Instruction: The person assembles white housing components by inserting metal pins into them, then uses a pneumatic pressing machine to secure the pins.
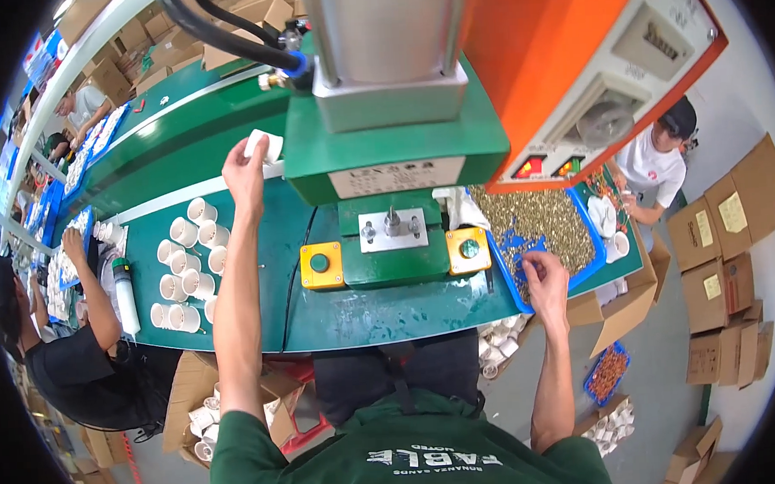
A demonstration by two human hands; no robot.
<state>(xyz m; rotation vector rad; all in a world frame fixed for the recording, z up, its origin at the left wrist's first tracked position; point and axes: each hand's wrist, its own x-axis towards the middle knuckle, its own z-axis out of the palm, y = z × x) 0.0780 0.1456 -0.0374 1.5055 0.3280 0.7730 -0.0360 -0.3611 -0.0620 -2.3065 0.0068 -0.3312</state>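
My left hand [245,181] is raised to the left of the green press head, its fingers closed on a small white plastic cup [267,147]. At the right, my right hand [545,280] hovers over the near edge of a blue tray [526,306] heaped with small brass-coloured metal pieces [538,222]. Its thumb and fingertips are pinched together; whatever lies between them is too small to make out. Between my arms stands a green bench press [394,263] with a metal fixture plate [392,231] and a small upright pin.
Yellow button boxes [322,265] flank the press base. Several white cups [183,265] stand on the green table at left. An orange control box [562,70] overhangs at right. Co-workers sit left [82,368] and right [656,161]. Cartons of white parts [207,423] stand below.
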